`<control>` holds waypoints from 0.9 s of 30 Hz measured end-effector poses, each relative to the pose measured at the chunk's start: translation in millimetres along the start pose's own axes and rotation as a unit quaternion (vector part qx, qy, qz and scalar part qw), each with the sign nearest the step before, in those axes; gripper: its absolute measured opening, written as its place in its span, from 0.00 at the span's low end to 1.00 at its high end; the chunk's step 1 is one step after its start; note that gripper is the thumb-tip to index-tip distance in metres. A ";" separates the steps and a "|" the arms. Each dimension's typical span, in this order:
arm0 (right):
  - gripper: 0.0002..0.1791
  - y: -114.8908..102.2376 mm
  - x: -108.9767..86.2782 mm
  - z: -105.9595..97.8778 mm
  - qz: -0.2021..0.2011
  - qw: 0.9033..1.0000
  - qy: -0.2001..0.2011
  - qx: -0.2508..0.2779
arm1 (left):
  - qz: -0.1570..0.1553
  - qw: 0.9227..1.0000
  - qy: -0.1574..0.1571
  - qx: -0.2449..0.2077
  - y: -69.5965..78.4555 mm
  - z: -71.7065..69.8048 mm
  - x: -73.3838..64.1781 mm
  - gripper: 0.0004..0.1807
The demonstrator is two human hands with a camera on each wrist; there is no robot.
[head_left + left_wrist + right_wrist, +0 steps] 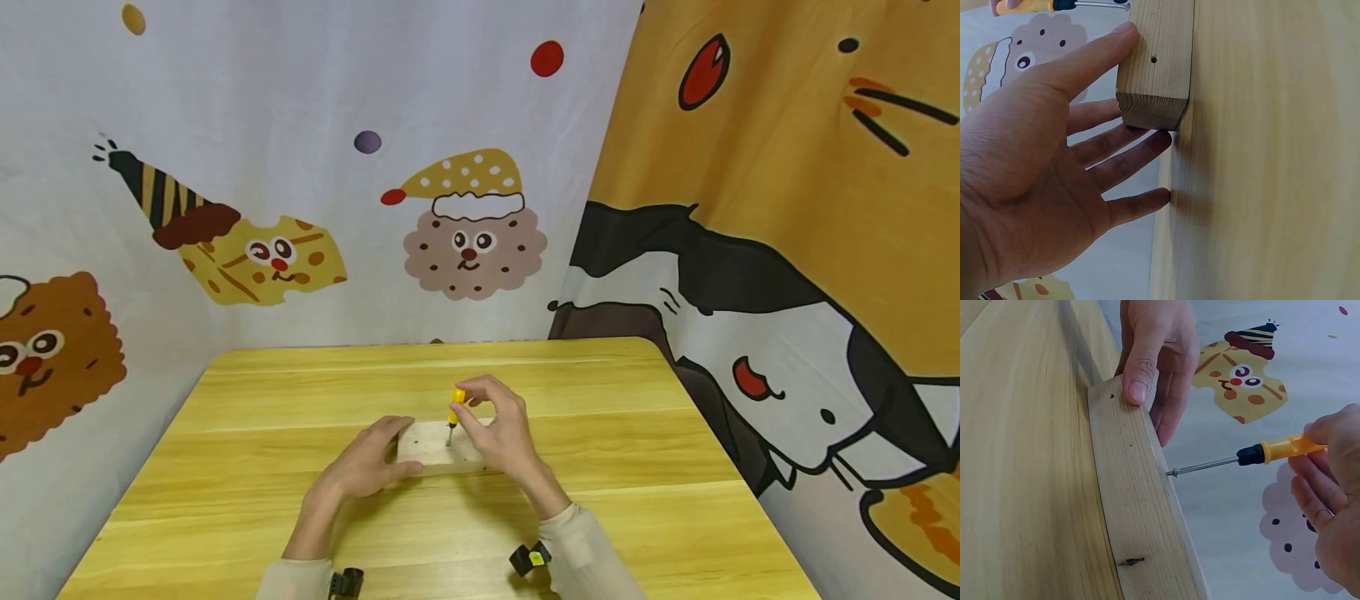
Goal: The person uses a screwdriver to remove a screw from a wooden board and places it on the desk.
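A pale wooden block (429,446) lies on the table, with small dark holes in its faces. My left hand (366,462) grips its left end, thumb on the near side and fingers spread behind and around the end. Over the block, my right hand (508,429) pinches the yellow handle of a screwdriver (457,407) between thumb and fingers. The shaft points down, slightly tilted. In the right wrist view its tip meets a screw (1172,472) standing partly out of the block's top face.
The wood-grain table (285,400) extends around the block on all sides. Behind it hangs a cartoon-printed curtain (300,100). A black wrist camera (347,582) sits at the left cuff, and another camera (529,558) at the right cuff.
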State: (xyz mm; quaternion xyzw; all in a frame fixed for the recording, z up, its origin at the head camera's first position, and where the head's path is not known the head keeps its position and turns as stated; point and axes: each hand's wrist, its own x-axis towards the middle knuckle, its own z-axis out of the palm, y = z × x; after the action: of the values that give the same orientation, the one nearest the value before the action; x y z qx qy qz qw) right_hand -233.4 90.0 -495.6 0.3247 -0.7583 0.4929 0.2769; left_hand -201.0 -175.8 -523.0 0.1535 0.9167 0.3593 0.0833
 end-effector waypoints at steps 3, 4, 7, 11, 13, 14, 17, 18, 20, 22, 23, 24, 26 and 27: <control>0.16 0.7 -0.6 0.1 0.003 1.000 -0.007 0.011 | -0.002 1.000 0.001 0.000 0.3 0.0 -0.4 0.48; 0.16 0.9 -0.7 0.0 0.003 1.000 -0.010 0.015 | -0.002 1.000 0.002 0.000 0.4 0.0 -0.5 0.48; 0.17 0.8 -1.2 -0.8 0.009 0.999 -0.019 0.024 | -0.001 1.000 0.003 0.002 0.6 -0.3 -0.4 0.48; 0.17 0.2 -1.9 -2.2 0.021 0.999 -0.034 0.027 | 0.001 1.000 0.002 0.004 1.2 -0.7 -0.2 0.47; 0.16 0.2 -2.0 -2.7 0.024 0.999 -0.039 0.029 | 0.000 1.000 0.001 0.005 1.5 -0.9 -0.2 0.47; 0.16 0.3 -2.0 -2.9 0.024 0.998 -0.041 0.031 | 0.000 1.000 0.001 0.005 1.6 -0.9 -0.2 0.47; 0.16 0.6 -1.8 -2.9 0.023 0.998 -0.043 0.038 | 0.000 1.000 0.000 0.004 1.5 -0.8 -0.2 0.47; 0.16 0.9 -1.6 -2.8 0.021 0.998 -0.042 0.040 | 0.000 1.000 0.000 0.004 1.5 -0.7 -0.3 0.47; 0.16 1.4 -1.3 -2.4 0.016 0.998 -0.038 0.041 | 0.000 1.000 0.000 0.003 1.2 -0.4 -0.4 0.47; 0.16 1.7 -0.8 -1.8 0.012 0.999 -0.031 0.039 | -0.001 1.000 0.000 0.003 0.8 -0.2 -0.5 0.47; 0.15 1.8 -0.6 -1.6 0.013 0.999 -0.027 0.035 | -0.001 1.000 -0.001 0.003 0.5 -0.1 -0.5 0.47; 0.15 1.6 -0.5 -1.4 0.014 0.999 -0.023 0.031 | -0.001 1.000 -0.001 0.003 0.3 -0.1 -0.5 0.47; 0.14 1.0 -0.3 -1.4 0.018 1.000 -0.016 0.019 | -0.001 1.000 -0.001 0.003 0.0 0.0 -0.4 0.47; 0.13 0.7 -0.3 -1.5 0.020 1.000 -0.013 0.015 | -0.001 1.000 -0.002 0.003 -0.1 0.0 -0.4 0.47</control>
State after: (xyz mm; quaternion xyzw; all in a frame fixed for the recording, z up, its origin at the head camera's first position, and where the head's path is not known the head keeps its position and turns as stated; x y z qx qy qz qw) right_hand -233.5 91.6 -495.7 0.3198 -0.7608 0.5055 0.2518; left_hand -200.7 -176.0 -523.1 0.1536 0.9178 0.3561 0.0850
